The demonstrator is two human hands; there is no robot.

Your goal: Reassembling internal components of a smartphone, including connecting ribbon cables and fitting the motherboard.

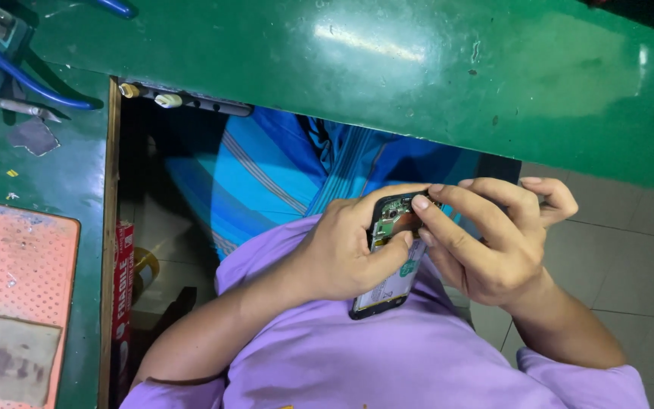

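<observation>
Hands meet at the centre of the frame, over our lap. Our left hand (342, 246) is wrapped around an opened smartphone (389, 254), fingers curled behind it and the thumb pressed across its exposed inside, so that hand is firmly closed on the phone. Our right hand (490, 238) comes in from the right with its fingers bent; the index fingertip (420, 203) and thumb press at the phone's upper end, where a small green circuit board (397, 217) shows. Whether they pinch a small part there we cannot tell, as the spot is too small to read.

The phone's back cover is already off: the board and a pale battery (393, 282) lie bare inside the dark frame. Nothing else looks removed yet, and no loose parts are in sight.

Outward, the phone hangs above our purple shirt (387, 363) and below the edge of a green workbench (387, 60). An orange perforated mat (9, 265) lies at the left edge, with blue tubing (24, 76) in the upper left corner.
</observation>
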